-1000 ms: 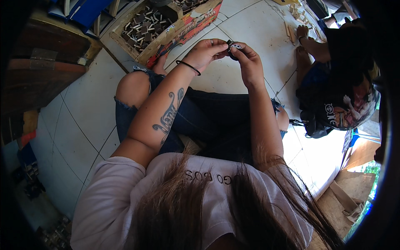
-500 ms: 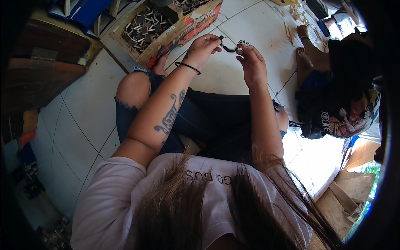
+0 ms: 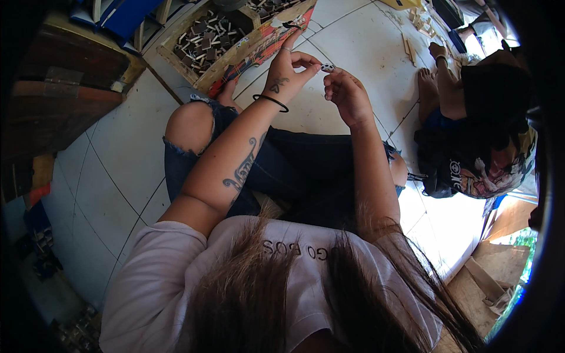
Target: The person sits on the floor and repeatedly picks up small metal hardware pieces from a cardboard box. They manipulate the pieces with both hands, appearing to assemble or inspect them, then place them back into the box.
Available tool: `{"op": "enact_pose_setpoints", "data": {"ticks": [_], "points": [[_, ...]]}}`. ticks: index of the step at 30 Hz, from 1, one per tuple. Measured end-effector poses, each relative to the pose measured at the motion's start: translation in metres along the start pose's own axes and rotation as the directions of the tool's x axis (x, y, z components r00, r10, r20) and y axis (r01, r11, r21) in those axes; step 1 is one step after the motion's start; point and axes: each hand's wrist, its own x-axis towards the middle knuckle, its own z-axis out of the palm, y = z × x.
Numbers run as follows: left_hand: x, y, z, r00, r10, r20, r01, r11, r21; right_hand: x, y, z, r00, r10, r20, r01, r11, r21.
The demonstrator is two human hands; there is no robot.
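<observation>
My left hand point(image 3: 288, 70) and my right hand point(image 3: 349, 94) meet in front of my lap. Between their fingertips is a small white piece with black spots point(image 3: 328, 67), its kind too small to tell. Thumb and finger of the left pinch its near side, while the right's fingertips close on the other side. My left index finger points up and away. By its tip a thin black curved strip point(image 3: 291, 25) shows against the crate's printed side; whether it touches the finger I cannot tell.
A wooden crate point(image 3: 203, 75) full of small dark and pale pieces stands ahead on the tiled floor point(image 3: 329, 112). A wooden cabinet point(image 3: 65, 88) is at left. To the right another person point(image 3: 453, 94) crouches, one hand low near wood strips point(image 3: 409, 50).
The black strip, stretched between both hands before, is now up by my left index finger. My left hand has shifted to the spotted piece. The other person's hand has moved near their foot.
</observation>
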Motion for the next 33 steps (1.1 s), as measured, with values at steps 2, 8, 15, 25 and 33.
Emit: {"op": "enact_pose_setpoints", "data": {"ticks": [2,8,15,25,33], "points": [[-0.002,0.005,-0.001,0.999,0.042,-0.022,-0.041,0.997,0.067,0.000,-0.001,0.001,1.000,0.003,-0.011,-0.003,1.000,-0.015],[-0.005,0.015,0.000,0.976,0.215,-0.043,-0.201,0.955,0.219,-0.001,0.001,0.001,0.999,0.023,-0.041,-0.024,0.999,-0.034],[-0.006,0.016,0.001,0.938,0.339,-0.070,-0.298,0.894,0.333,-0.001,0.003,0.001,0.998,0.028,-0.048,-0.031,0.998,-0.063],[-0.008,0.018,-0.044,0.738,0.496,-0.457,-0.233,0.823,0.518,-0.004,0.002,0.003,0.986,-0.043,-0.162,0.005,0.974,-0.227],[-0.044,0.026,-0.106,0.886,0.211,-0.412,0.190,0.645,0.740,-0.006,0.003,0.000,0.980,-0.104,-0.168,0.062,0.970,-0.237]]}}
